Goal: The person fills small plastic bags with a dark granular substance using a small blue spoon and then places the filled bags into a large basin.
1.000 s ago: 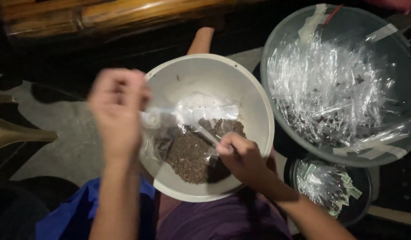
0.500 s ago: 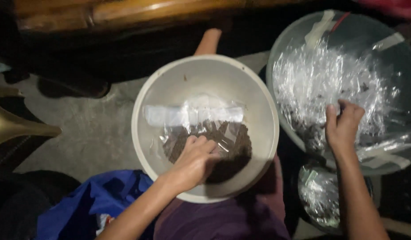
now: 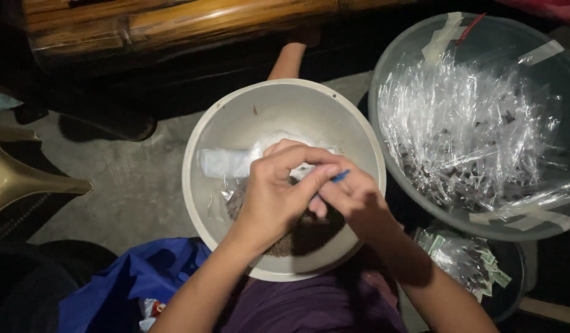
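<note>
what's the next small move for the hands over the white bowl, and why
Probably dip the small blue tool down into the dark granules. Both the left hand and right hand meet above the white bowl, pinching something small, likely clear plastic, between them, with the granules right beneath. What the grip holds is partly hidden, so this is a guess.

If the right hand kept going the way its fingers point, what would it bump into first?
The right hand points left, so it would likely meet the left hand first; they already seem to touch over the bowl.
</note>
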